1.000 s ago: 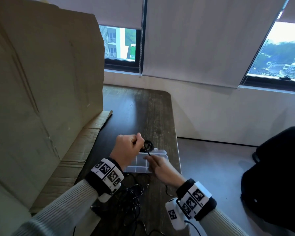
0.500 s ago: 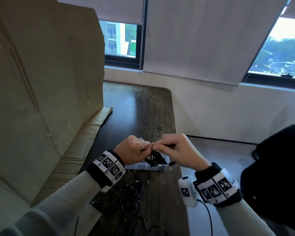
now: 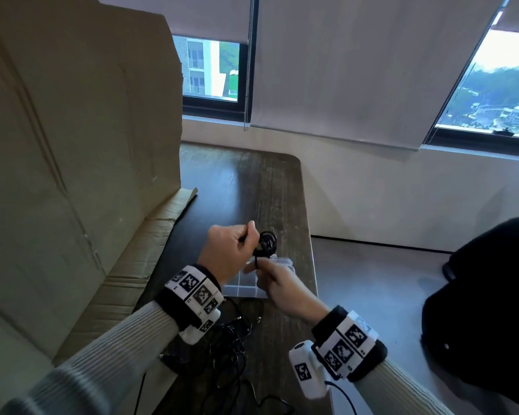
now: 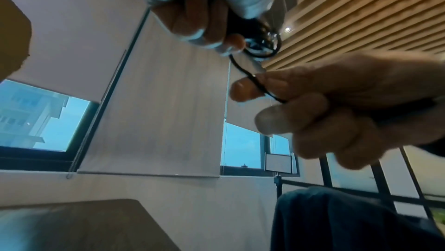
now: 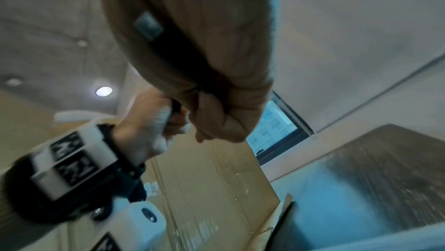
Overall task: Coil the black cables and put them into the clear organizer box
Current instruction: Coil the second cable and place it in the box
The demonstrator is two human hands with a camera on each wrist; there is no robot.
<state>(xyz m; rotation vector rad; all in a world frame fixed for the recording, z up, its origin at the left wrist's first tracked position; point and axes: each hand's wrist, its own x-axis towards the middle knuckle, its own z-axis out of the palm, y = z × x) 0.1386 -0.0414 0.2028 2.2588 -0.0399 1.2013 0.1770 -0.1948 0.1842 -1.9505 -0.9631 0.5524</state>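
Both my left hand and right hand pinch the small cable coil above the organizer box; slackening either pinch could unravel it.

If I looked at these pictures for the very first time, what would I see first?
You would first see two hands in the middle, above a dark wooden table. The left hand grips a small coil of thin black cable, and the right hand pinches its loose end just below. Under them sits a clear plastic organizer box, and a tall brown cardboard sheet stands at the left.
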